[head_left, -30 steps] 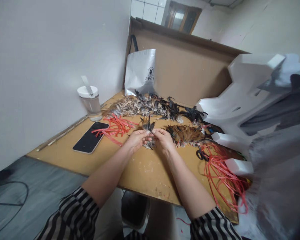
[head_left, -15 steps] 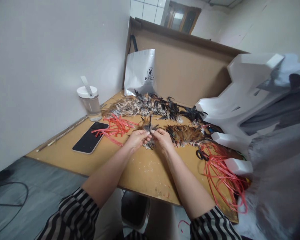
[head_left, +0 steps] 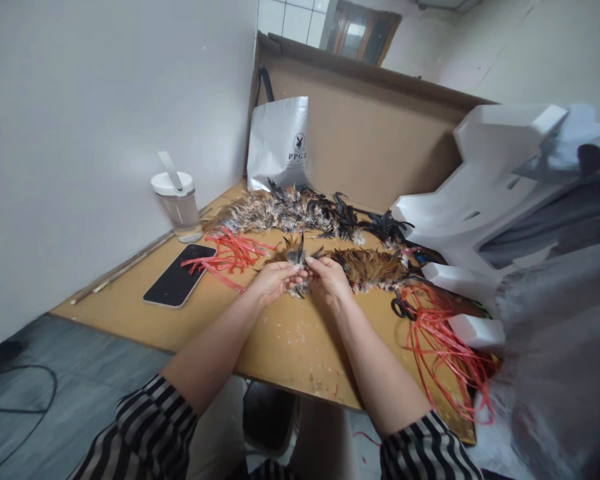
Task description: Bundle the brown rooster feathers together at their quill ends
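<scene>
My left hand (head_left: 276, 280) pinches a small bunch of dark and brown feathers (head_left: 297, 251) over the middle of the table. Right beside it, my right hand (head_left: 329, 277) is closed at the thumb and finger by the bunch's edge; whatever sits in that pinch is too small to make out. Behind and right of my hands lies a row of brown feathers (head_left: 370, 267). Farther back runs a long pile of mixed grey, brown and black feathers (head_left: 285, 212).
Left are a phone (head_left: 174, 277), red plastic strips (head_left: 235, 250) and a lidded cup (head_left: 180, 207). At right lie black-handled scissors (head_left: 401, 307), red strings (head_left: 445, 347) and white foam (head_left: 480, 167). A silver bag (head_left: 279, 143) leans on a cardboard panel (head_left: 375, 127) behind.
My right hand's fingertips have shifted slightly right and up, opening a small gap from the left thumb. My left hand stays in place on the feathers.
</scene>
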The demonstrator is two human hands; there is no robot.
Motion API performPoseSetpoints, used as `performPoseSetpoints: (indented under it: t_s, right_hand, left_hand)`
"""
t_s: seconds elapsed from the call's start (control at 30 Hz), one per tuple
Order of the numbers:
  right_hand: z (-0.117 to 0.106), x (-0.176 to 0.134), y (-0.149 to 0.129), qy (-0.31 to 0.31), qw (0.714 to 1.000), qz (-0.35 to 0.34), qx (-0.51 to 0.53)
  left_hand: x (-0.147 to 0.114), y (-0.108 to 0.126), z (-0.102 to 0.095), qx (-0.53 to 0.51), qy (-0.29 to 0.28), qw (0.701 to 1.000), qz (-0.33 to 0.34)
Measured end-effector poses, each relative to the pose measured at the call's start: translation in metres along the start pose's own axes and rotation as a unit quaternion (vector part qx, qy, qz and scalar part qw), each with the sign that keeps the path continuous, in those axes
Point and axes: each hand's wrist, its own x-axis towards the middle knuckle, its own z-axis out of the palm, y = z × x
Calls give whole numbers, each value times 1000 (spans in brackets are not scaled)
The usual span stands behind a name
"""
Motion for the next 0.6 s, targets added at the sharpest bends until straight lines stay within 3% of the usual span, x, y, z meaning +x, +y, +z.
performPoseSetpoints:
  t_s: [0.37,0.6]
  right_hand:
    - [-4,3,9,-15,997,-38,-58]
    - [-3,1,6,15,987,-75,-138]
  left_hand:
    - [5,-4,-3,10,-9,1000,13]
    - [7,-6,-5,9,5,999,33]
